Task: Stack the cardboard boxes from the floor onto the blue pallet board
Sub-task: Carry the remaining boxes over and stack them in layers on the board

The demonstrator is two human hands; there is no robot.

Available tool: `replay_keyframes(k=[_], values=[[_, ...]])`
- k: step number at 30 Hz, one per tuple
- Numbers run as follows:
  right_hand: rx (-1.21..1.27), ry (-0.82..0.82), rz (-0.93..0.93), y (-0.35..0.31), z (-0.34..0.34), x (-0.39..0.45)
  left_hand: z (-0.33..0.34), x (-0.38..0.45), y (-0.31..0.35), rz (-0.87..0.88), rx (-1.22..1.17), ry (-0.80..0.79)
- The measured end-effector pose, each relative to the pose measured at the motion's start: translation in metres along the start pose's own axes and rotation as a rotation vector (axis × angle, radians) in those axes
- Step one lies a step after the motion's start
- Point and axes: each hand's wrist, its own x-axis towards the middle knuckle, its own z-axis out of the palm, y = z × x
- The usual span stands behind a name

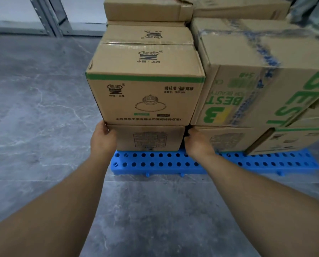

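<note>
Lamp box on the bottom box, both hands at its base.

The lamp box (145, 97) sat on a bottom box (148, 138) on the blue pallet board (173, 164), beside 2 BEST-printed boxes (257, 86); no boxes showed on the floor (34, 108), so stacking looked nearly done. The left hand (103, 140) and right hand (197, 143) reached forward, each grip curled round a lower corner.
</note>
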Motion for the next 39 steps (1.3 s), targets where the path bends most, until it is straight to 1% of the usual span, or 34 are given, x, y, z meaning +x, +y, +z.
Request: replay_keyframes(k=[6,11,17,22,27,30,34,39], values=[[-0.069,0.028,-0.021,0.005,0.005,0.005,0.000,0.007,-0.001,-0.031,0.008,-0.016],[-0.196,0.078,0.025,0.013,0.004,0.006,0.004,0.018,0.000,-0.149,-0.111,-0.055],[-0.044,0.023,0.011,0.009,0.009,0.002,0.001,0.032,-0.007,-0.196,-0.145,-0.129],[0.113,0.035,0.040,0.002,0.013,-0.003,0.003,0.034,-0.008,-0.200,-0.148,-0.124],[0.099,0.042,0.027,0.009,0.005,-0.006,0.008,0.029,-0.007,-0.216,-0.151,-0.129],[0.036,0.050,0.019,0.012,0.001,-0.008,0.007,0.025,-0.005,-0.214,-0.143,-0.143],[-0.077,0.015,0.005,0.008,-0.001,-0.008,0.006,0.021,-0.004,-0.211,-0.138,-0.154],[-0.279,0.000,0.058,0.004,-0.005,-0.005,0.006,0.017,-0.003,-0.190,-0.071,-0.169]])
